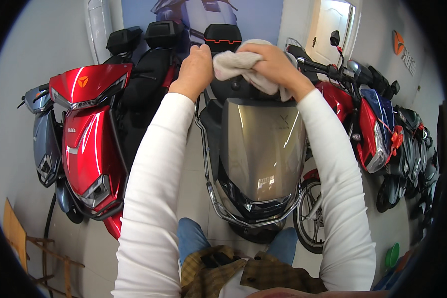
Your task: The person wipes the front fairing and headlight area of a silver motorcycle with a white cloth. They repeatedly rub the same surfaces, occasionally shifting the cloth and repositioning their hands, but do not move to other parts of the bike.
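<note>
Both my arms reach forward over a champagne-gold scooter [263, 144] that faces me, with a chrome guard rail [211, 191] round its front. My right hand [275, 63] is closed on a whitish cloth [236, 64], bunched up over the scooter's handlebar area, with one end hanging below the fingers. Level with it on the left, my left hand [196, 69] is curled closed near the scooter's left handlebar end. Whatever lies inside its fingers is hidden. Behind the hands rises a black backrest [223, 37] with an orange line.
Close on the left stands a red scooter [92, 124], with a grey-blue scooter [44, 134] beyond it. To the right is a red motorcycle [370, 134], then a row of more bikes. A wooden chair [17, 228] is at lower left, a green bowl [392, 255] at lower right.
</note>
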`<state>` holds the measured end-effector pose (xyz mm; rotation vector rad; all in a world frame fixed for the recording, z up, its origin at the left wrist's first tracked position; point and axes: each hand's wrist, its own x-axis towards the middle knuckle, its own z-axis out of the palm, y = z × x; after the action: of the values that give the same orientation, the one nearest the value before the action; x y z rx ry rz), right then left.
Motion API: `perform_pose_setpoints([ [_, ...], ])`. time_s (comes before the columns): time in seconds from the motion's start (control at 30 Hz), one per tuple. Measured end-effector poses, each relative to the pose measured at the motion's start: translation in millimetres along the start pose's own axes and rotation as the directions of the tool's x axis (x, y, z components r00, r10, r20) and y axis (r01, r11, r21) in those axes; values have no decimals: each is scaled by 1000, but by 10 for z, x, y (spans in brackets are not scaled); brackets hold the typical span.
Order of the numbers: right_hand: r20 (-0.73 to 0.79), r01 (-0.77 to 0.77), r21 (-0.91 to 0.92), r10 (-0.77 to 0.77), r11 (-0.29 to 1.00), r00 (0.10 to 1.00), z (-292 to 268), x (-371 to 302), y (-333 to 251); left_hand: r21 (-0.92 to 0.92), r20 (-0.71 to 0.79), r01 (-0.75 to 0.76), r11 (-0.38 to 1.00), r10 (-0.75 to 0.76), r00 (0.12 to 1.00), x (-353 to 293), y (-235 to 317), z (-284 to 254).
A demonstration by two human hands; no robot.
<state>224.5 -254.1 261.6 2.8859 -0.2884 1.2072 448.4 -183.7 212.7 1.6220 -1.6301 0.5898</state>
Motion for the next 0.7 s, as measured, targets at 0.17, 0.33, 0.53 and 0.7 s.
perform_pose_setpoints([
  [0.17, -224, -295, 554, 481, 779, 848, -354, -536, 27, -14, 5, 4, 1000, -4, 1000, 12, -114, 4],
  [0.33, -424, -101, -475, -127, 874, 897, 117, -395, 6, 12, 30, 82, 997, -83, 996, 52, -178, 68],
  [0.53, -261, -147, -394, 43, 907, 964, 669, -212, -232, -85, 148, 53, 995, -40, 988, 99, -295, -19],
  [0.7, -448, -168, 18, 158, 986, 880, 766, -297, -344, -158, 221, 53, 986, -17, 975, 33, -26, -285],
])
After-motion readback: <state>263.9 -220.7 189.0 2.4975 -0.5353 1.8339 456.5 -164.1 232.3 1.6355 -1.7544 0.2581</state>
